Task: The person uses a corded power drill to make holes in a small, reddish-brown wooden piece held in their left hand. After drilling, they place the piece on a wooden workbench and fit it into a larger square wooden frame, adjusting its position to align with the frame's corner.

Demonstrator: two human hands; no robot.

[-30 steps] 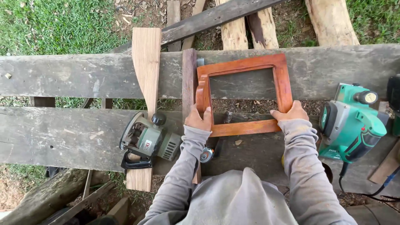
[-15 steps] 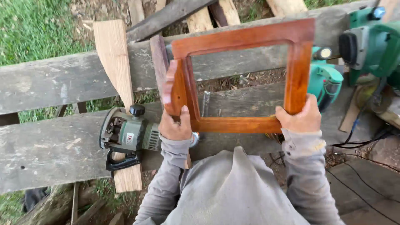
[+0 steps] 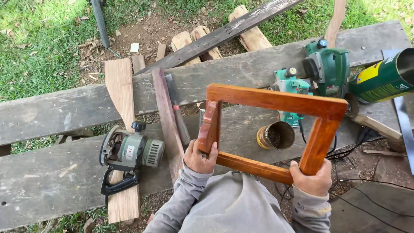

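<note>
Head view: a reddish-brown rectangular wooden frame (image 3: 276,131) is held up above a workbench of weathered grey planks (image 3: 47,116), tilted so that its far rail sits higher than its near rail. The left hand (image 3: 201,158) is closed around the frame's left rail near the lower corner, with the fingers wrapped over the edge. The right hand (image 3: 313,177) is closed around the lower right corner, where the right rail meets the near rail. Both forearms are covered by grey sleeves.

Everything else is placed relative to the frame. To its left, on the planks, a grey-green electric router (image 3: 129,152) with a black handle is lying on its side, resting across a pale wooden board (image 3: 121,101) that runs away from the person. Between the router and the frame, a dark narrow strip of wood (image 3: 166,118) is laid alongside the pale board. Seen through the frame's opening, a small open tin can (image 3: 276,136) is lying on its side on the planks. Beyond the frame's far right corner, two green power tools (image 3: 325,67) are set close together. To the right of these, a large green and yellow can (image 3: 385,77) is seen at the edge of the picture. Black cables (image 3: 345,149) are trailing below the frame's right side.
</note>
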